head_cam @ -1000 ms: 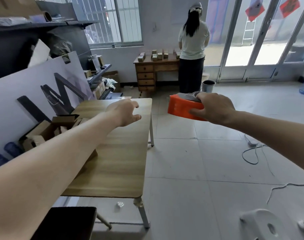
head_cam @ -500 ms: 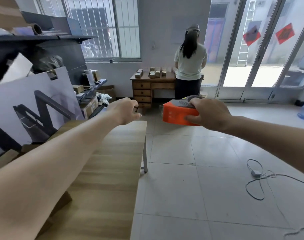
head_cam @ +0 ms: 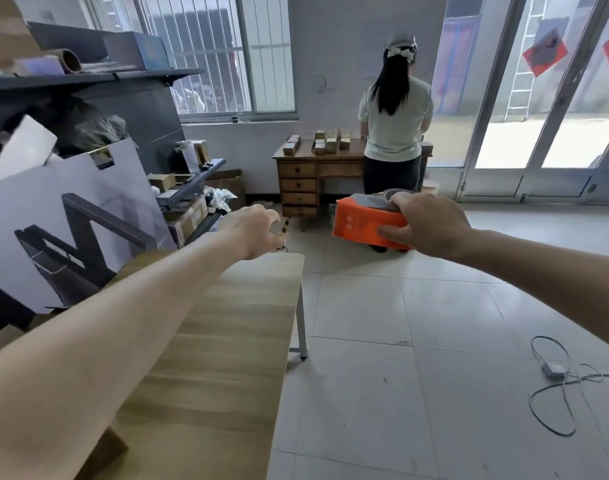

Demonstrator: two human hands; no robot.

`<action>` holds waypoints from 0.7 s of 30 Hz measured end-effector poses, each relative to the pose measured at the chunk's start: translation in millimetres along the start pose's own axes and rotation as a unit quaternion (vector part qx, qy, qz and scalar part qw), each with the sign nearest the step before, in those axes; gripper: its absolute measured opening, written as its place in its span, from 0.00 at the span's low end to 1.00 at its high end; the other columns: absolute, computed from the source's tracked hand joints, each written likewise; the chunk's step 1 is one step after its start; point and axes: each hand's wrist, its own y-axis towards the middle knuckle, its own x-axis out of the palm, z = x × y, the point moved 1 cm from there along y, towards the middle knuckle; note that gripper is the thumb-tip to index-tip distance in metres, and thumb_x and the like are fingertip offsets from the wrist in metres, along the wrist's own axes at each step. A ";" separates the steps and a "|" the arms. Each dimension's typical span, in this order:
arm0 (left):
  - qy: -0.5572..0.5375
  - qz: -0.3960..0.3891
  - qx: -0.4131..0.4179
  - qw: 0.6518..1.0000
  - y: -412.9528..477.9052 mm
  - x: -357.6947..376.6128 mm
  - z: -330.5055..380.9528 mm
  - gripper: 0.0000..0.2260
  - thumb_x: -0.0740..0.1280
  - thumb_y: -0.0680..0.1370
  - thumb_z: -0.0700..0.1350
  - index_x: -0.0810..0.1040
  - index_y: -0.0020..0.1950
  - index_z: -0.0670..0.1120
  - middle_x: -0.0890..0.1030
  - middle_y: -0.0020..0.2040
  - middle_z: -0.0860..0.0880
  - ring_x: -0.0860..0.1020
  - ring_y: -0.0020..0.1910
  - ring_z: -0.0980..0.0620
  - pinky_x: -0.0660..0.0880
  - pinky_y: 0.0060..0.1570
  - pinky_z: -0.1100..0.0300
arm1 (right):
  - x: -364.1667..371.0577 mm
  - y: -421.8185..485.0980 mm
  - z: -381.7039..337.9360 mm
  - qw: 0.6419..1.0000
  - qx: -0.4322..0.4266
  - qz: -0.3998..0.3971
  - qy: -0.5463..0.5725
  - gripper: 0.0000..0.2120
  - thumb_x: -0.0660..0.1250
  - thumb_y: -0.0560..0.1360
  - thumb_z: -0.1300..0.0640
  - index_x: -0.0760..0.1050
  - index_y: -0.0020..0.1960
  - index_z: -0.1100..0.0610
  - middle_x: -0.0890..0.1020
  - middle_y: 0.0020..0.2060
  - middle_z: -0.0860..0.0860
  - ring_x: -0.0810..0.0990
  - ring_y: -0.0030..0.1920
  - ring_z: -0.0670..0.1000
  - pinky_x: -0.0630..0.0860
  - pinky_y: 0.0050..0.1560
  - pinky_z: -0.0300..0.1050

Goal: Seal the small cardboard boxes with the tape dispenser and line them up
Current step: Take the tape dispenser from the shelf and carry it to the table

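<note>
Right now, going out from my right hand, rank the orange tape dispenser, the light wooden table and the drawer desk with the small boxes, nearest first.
1. The orange tape dispenser: in the grip of the right hand.
2. The light wooden table: lower left, close by.
3. The drawer desk: ahead at the far wall, with small boxes on top.

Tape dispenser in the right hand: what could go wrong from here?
The right hand holds the tape dispenser over the floor, beyond the table; a slip could drop it. Its toothed edge points toward the left hand and might nick it. The loose cable on the floor could snag a foot.
</note>
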 end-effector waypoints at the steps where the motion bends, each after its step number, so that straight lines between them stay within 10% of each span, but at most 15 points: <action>1: 0.005 -0.003 -0.006 1.000 9.8 1.9 -0.2 0.23 0.61 0.79 0.58 0.68 0.72 0.51 0.70 0.69 0.47 0.70 0.67 0.44 0.68 0.60 0.49 | 6.6 9.5 5.7 1.000 -0.004 0.000 0.005 0.23 0.65 0.74 0.41 0.73 0.59 0.56 0.82 0.52 0.54 0.80 0.49 0.58 0.71 0.41 0.47; 21: 0.046 -0.043 -0.067 0.996 213.3 37.8 40.1 0.13 0.61 0.79 0.58 0.73 0.56 0.50 0.75 0.55 0.50 0.72 0.61 0.44 0.74 0.45 0.53 | 119.5 186.3 155.5 0.995 -0.069 -0.026 0.072 0.22 0.66 0.73 0.40 0.74 0.58 0.55 0.82 0.49 0.51 0.81 0.46 0.55 0.73 0.39 0.44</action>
